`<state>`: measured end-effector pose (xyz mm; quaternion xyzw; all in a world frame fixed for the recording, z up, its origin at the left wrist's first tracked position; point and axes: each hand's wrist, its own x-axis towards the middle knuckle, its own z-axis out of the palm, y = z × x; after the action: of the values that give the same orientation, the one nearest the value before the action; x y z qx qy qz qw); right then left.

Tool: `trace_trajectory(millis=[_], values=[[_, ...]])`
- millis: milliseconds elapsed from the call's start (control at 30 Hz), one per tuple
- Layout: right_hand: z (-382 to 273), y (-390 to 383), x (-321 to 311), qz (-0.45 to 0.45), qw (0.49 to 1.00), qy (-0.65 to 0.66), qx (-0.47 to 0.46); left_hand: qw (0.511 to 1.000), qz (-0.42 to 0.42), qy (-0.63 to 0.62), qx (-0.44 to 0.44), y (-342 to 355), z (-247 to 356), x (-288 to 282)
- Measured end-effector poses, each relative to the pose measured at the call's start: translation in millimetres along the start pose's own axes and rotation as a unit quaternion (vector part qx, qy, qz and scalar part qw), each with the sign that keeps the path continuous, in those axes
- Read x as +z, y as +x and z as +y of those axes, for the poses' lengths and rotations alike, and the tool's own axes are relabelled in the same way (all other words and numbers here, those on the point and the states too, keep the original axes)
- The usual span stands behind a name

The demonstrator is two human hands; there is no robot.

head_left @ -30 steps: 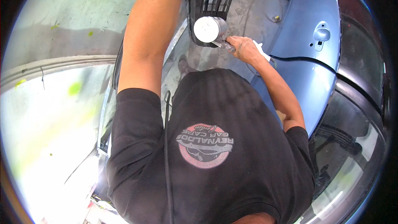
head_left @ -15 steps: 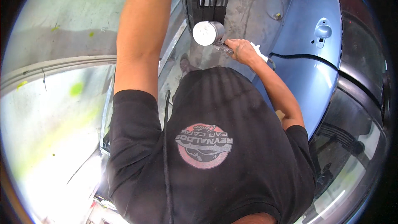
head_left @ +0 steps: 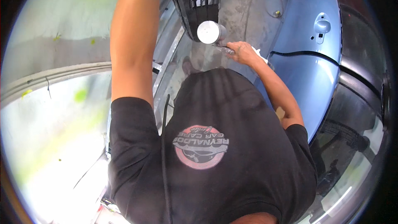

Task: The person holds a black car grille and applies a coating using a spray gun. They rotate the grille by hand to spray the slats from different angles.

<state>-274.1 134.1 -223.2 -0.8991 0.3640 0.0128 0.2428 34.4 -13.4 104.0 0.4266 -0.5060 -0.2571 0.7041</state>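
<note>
A person in a black T-shirt (head_left: pixel 244 116) gripped a spray gun (head_left: pixel 224 50) in the right hand (head_left: pixel 243 53), the fingers (head_left: pixel 233 46) wrapped around its handle. The gun's cup (head_left: pixel 208 32), its round white end turned toward the camera, sat just ahead and to the left of those fingers. The left arm (head_left: pixel 134 37) stretched past the upper edge, taking the left hand out of sight; whether its fingers were spread or pressed together could not be told. A black slatted panel (head_left: pixel 206 13) stood farther ahead and left of the right fingers. To their right was a blue car door (head_left: pixel 296 20) with its door handle (head_left: pixel 322 27); ahead of them, a thin cord (head_left: pixel 250 10) ran over the grey floor (head_left: pixel 232 14).
</note>
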Motion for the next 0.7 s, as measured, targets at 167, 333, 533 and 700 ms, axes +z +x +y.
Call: trace_trajectory(millis=[167,333,533,700], values=[[-19.5,-13.1,-45.8,0.087,0.983,0.159,0.033,0.998,0.03,0.055,-0.03,-16.8,-10.2,-1.1],[-44.8,6.4,-85.9,0.162,0.965,0.205,0.025,0.995,0.035,0.088,-0.037,-15.4,-25.9,4.1],[-56.3,30.9,-97.6,0.192,0.958,0.206,0.05,0.997,0.02,0.029,-0.071,-45.5,-6.3,29.1],[-48.9,35.0,-88.8,0.222,0.958,0.178,0.034,0.991,0.057,0.048,-0.114,-32.9,-19.3,27.0]])
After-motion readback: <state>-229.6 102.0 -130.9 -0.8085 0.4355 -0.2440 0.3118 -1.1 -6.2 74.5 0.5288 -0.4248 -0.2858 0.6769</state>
